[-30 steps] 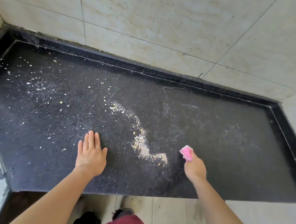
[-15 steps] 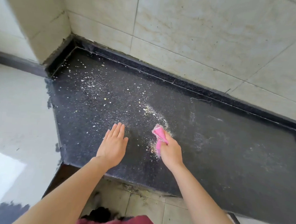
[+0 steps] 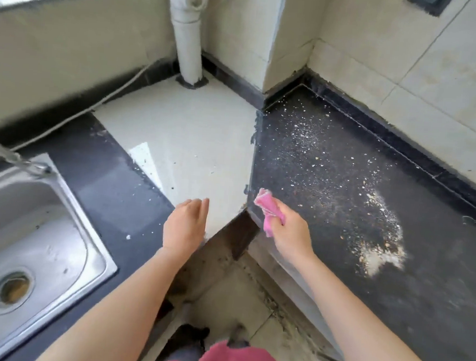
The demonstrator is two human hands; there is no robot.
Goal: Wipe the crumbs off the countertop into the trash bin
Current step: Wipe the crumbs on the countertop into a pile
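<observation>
I note the crumbs heaped on the dark countertop, right of my right hand, which grips the pink cloth. Left hand open, apparently hovering. No bin visible.

Sink far left; crumbs on countertop right; pipe behind.

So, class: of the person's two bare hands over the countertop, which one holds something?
The right hand, clutching a crumpled pink cloth; the left hand is open and empty.
</observation>
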